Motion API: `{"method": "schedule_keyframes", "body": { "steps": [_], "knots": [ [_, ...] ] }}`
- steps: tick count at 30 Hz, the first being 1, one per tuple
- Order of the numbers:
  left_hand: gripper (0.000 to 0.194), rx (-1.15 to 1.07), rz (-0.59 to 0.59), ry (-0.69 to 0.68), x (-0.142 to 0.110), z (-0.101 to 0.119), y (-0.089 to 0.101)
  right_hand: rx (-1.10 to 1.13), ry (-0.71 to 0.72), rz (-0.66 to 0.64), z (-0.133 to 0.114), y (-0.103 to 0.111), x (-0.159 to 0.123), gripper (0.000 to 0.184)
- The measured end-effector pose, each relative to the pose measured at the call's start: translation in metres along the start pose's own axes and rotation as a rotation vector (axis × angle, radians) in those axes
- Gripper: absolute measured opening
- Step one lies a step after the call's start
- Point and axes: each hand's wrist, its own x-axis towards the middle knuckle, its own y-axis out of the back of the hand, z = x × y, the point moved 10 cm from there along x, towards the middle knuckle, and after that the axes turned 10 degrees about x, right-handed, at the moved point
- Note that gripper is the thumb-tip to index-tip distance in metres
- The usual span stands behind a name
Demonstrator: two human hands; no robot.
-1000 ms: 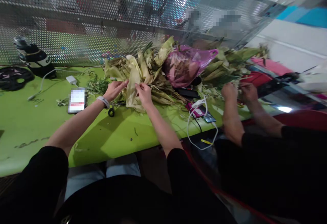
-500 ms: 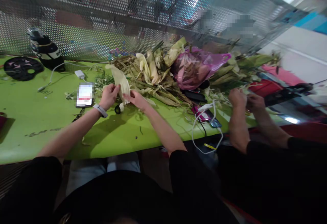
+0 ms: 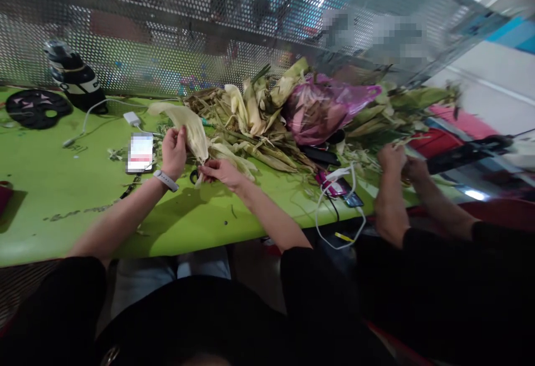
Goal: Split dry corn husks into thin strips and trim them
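Observation:
A pale corn husk [image 3: 193, 132] spreads out between my two hands above the green table [image 3: 184, 224]. My left hand [image 3: 173, 151] pinches its side, with a light watch band on that wrist. At the husk's narrow lower end, the fingers of my right hand [image 3: 218, 171] are pinched together on it. A small dark round object [image 3: 194, 176] lies just beneath the husk, partly covered. More pale husks [image 3: 234, 157] lie just beyond my right hand. A phone [image 3: 140, 152] with a lit screen rests left of my left hand.
A heap of husks [image 3: 254, 107] and a pink plastic bag [image 3: 311, 111] fill the back. White cable [image 3: 317, 215] hangs over the front edge. At right are a co-worker's hands [image 3: 395, 160]. A dark bottle [image 3: 77, 79] and black mask [image 3: 37, 108] stand and lie at left.
The husk has swung its broad upper end to the left and opened wider. My right hand has slid down to its narrow end, while my left has shifted slightly.

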Motion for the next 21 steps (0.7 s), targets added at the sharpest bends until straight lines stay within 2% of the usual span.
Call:
{"method": "schedule_keyframes", "body": {
  "steps": [2, 4, 6, 7, 8, 9, 10, 11, 12, 14, 16, 17, 21],
  "knots": [
    [0.046, -0.054, 0.026, 0.082, 0.006, -0.011, 0.005, -0.083, 0.035, -0.123, -0.007, -0.015, -0.017, 0.030],
    [0.043, -0.106, 0.074, 0.154, 0.012, -0.020, 0.013, -0.200, -0.003, -0.336, -0.004, -0.039, -0.040, 0.029],
    [0.041, -0.141, 0.094, 0.188, 0.015, -0.022, 0.020, -0.282, -0.159, -0.671, 0.016, -0.068, -0.075, 0.034],
    [0.040, -0.143, 0.065, 0.186, 0.015, -0.020, 0.019, -0.303, -0.271, -0.842, 0.028, -0.078, -0.095, 0.039],
    [0.039, -0.134, -0.001, 0.172, 0.015, -0.016, 0.015, -0.334, -0.376, -0.958, 0.037, -0.081, -0.112, 0.045],
    [0.039, -0.122, -0.063, 0.150, 0.013, -0.011, 0.010, -0.380, -0.447, -0.999, 0.043, -0.077, -0.120, 0.050],
    [0.038, -0.111, -0.119, 0.125, 0.009, -0.005, 0.006, -0.429, -0.464, -0.957, 0.044, -0.069, -0.118, 0.051],
    [0.037, -0.099, -0.162, 0.102, 0.005, 0.001, 0.002, -0.471, -0.427, -0.850, 0.038, -0.058, -0.107, 0.049],
    [0.036, -0.083, -0.192, 0.086, 0.001, 0.006, -0.002, -0.494, -0.343, -0.692, 0.026, -0.044, -0.090, 0.047],
    [0.035, -0.048, -0.234, 0.076, -0.007, 0.013, -0.007, -0.470, -0.096, -0.296, -0.012, -0.008, -0.054, 0.047],
    [0.034, -0.002, -0.276, 0.087, -0.014, 0.016, -0.012, -0.387, 0.141, 0.074, -0.049, 0.027, -0.031, 0.048],
    [0.034, 0.020, -0.304, 0.094, -0.017, 0.017, -0.014, -0.338, 0.215, 0.174, -0.057, 0.035, -0.023, 0.048],
    [0.034, 0.058, -0.426, 0.140, -0.029, 0.012, -0.015, -0.197, 0.307, 0.265, -0.051, 0.028, 0.009, 0.051]
  ]
}}
